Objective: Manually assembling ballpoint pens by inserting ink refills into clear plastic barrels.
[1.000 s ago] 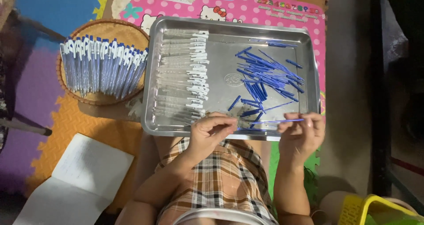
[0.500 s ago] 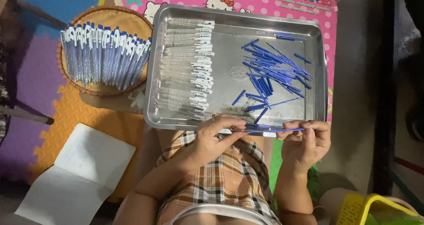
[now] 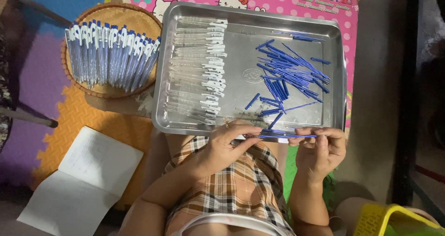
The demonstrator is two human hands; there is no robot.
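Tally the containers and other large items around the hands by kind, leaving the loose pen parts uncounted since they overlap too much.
Metal tray: 1
Woven basket: 1
Open notebook: 1
Yellow basket: 1
Hands, left hand and right hand, sharing one blue refill: 2
Total: 6

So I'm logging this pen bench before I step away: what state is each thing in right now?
left hand: pinching the refill's left end
right hand: gripping the refill's right end
blue pen refill: held level between both hands
steel tray: holds clear barrels and loose blue refills
clear pen barrels: lined up, empty
wicker basket: filled with assembled pens
notebook: lying open
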